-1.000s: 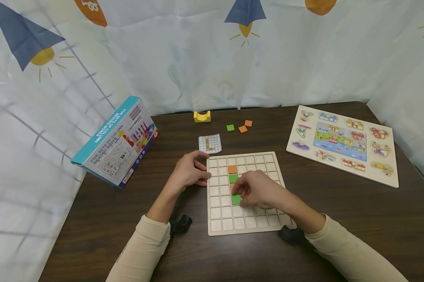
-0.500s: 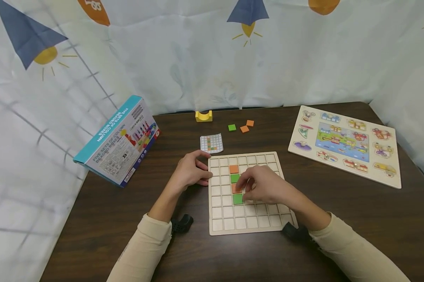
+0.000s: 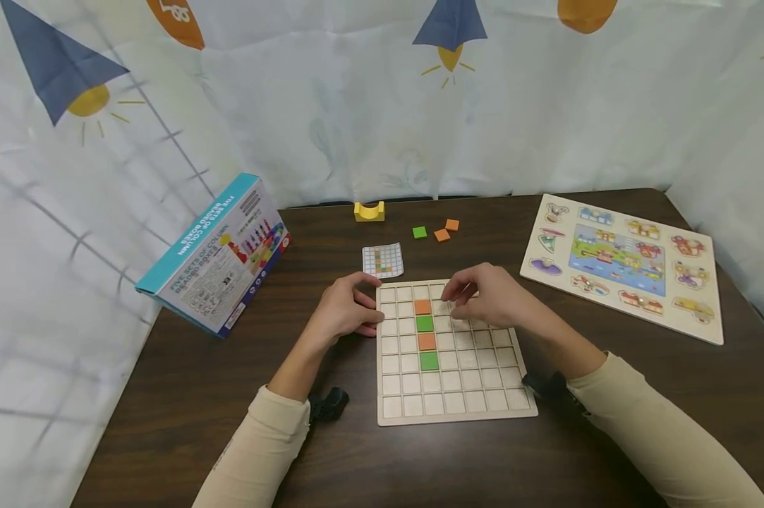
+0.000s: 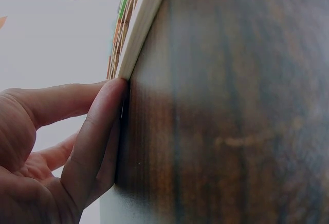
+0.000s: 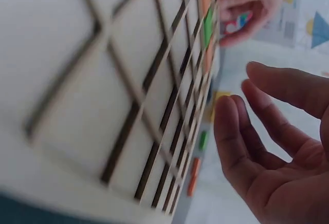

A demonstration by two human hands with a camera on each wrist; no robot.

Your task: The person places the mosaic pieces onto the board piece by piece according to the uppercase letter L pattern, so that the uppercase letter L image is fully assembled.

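A light wooden grid board (image 3: 454, 402) lies flat on the table. One column of it holds orange and green square tiles in turn, from an upper orange tile (image 3: 422, 307) down to a lower green tile (image 3: 429, 360). My left hand (image 3: 343, 310) rests at the board's left edge, its fingertips touching the rim and upper corner; the left wrist view shows this contact at the side. Above the board's upper right part is my right hand (image 3: 489, 296), fingers loosely bent. In the right wrist view a gap separates thumb and fingers, with nothing between them.
Behind the board lie a small grid pattern card (image 3: 383, 260), a loose green tile (image 3: 420, 232), two loose orange tiles (image 3: 442, 235) and a yellow curved block (image 3: 369, 212). A printed box (image 3: 219, 261) stands left; a picture puzzle board (image 3: 623, 264) lies right.
My right hand has left the tile column and moved up and to the right, uncovering the lower orange and green tiles in the board. The left hand stays at the board's edge.
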